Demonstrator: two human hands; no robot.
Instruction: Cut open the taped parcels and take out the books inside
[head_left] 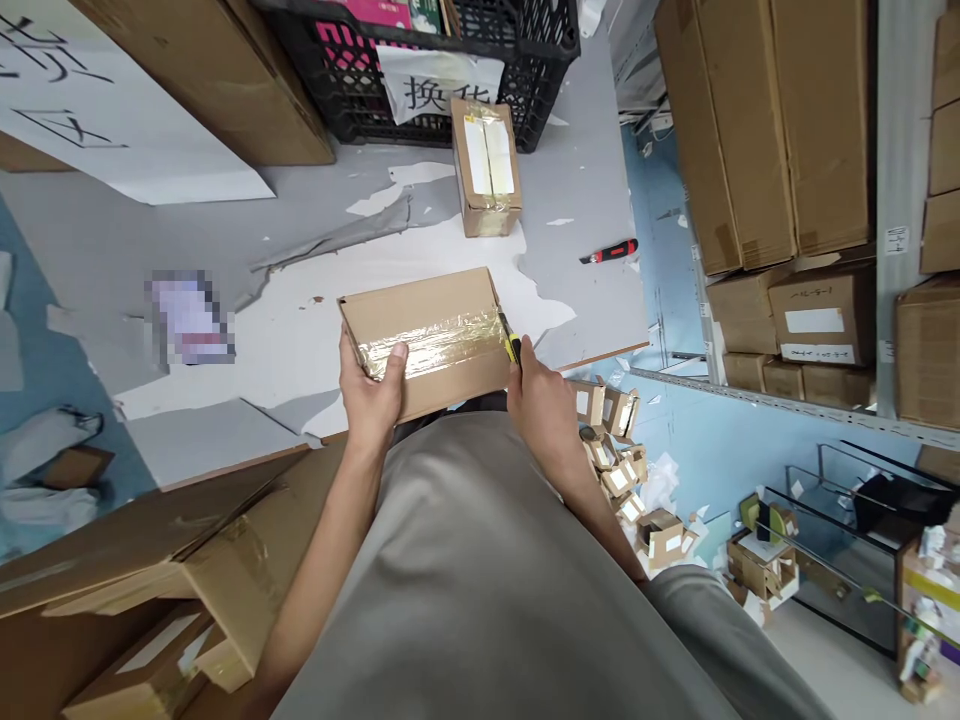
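Observation:
A flat cardboard box (442,300) with a band of shiny clear tape along its top is tilted at the near edge of the table, close to my body. My left hand (375,395) grips its left end, thumb on the taped face and fingers behind. In my right hand (544,400) is a yellow and black utility knife (511,342). Its blade meets the right edge of the box, at the end of the tape band. My right fingers are wrapped round the handle.
Beyond the box stands a small taped carton (487,215) before a black plastic crate (420,130). A red and black box cutter (611,251) lies at the table's right. Big cartons (255,90) stand back left; an open carton (247,570) sits near left. Shelves (896,240) are right.

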